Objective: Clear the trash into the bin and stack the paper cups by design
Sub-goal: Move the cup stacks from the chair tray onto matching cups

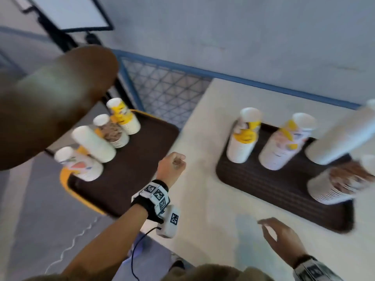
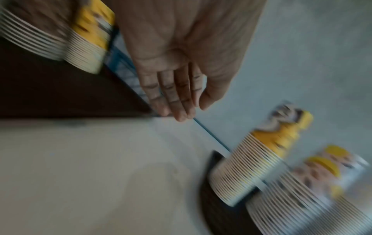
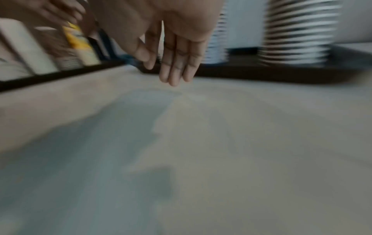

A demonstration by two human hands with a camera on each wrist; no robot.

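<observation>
Hovering over the white table (image 1: 203, 128), our left hand (image 1: 171, 167) and right hand (image 1: 284, 238) held nothing, fingers straight and relaxed in the wrist views. Upside-down stacks of paper cups (image 1: 242, 138) stood sorted on the right brown tray (image 1: 253, 179), and more stacks (image 1: 93, 144) on the left brown tray (image 1: 132, 163).
</observation>
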